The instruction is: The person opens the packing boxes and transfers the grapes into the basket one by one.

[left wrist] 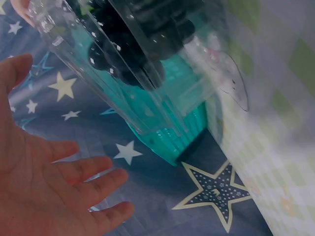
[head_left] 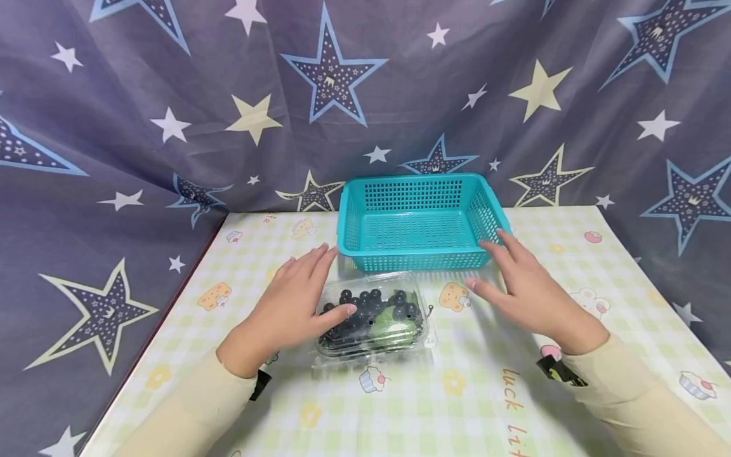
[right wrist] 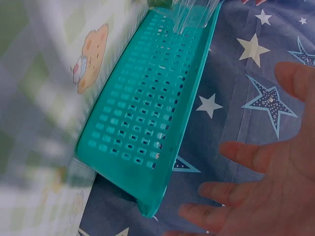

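Note:
A clear plastic container [head_left: 419, 289] lies on the table in the head view, with dark grapes [head_left: 365, 301] and a green piece [head_left: 394, 330] inside. My left hand [head_left: 299, 304] hovers at its left side, fingers spread, thumb reaching over the container in that view. In the left wrist view the same hand [left wrist: 64, 182] is apart from the container [left wrist: 147, 98]. Behind the container stands a teal perforated basket [head_left: 419, 260] with nothing in it. My right hand [head_left: 531, 298] is near the basket's front right corner, fingers extended, holding nothing.
A light green checked tablecloth [head_left: 457, 412] with printed cartoons covers the table. A dark curtain [head_left: 400, 95] with stars hangs right behind the basket and along both sides.

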`<action>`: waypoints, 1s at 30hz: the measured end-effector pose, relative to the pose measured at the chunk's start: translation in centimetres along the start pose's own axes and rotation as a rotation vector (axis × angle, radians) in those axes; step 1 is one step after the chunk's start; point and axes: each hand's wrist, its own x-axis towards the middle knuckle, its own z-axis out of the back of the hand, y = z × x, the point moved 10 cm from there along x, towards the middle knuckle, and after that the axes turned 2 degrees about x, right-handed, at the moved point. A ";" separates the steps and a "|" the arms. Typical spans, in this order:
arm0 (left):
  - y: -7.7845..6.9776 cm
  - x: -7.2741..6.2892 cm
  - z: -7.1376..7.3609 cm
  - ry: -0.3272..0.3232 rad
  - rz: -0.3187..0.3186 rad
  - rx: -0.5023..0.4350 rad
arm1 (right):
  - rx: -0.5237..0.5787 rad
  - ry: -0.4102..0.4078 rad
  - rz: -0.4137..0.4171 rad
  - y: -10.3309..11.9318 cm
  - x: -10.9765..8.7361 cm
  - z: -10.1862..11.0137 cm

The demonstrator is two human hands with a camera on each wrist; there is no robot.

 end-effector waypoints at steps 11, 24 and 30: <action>-3.2 -0.2 0.8 -0.063 -0.088 -0.029 | 0.136 -0.113 0.106 1.0 -0.7 -0.6; -5.6 -0.2 0.8 -0.092 -0.107 -0.006 | 0.282 -0.082 0.096 1.5 -0.9 -2.8; -7.4 0.1 1.0 -0.122 -0.144 -0.001 | 0.333 -0.039 0.044 1.5 -0.9 -4.1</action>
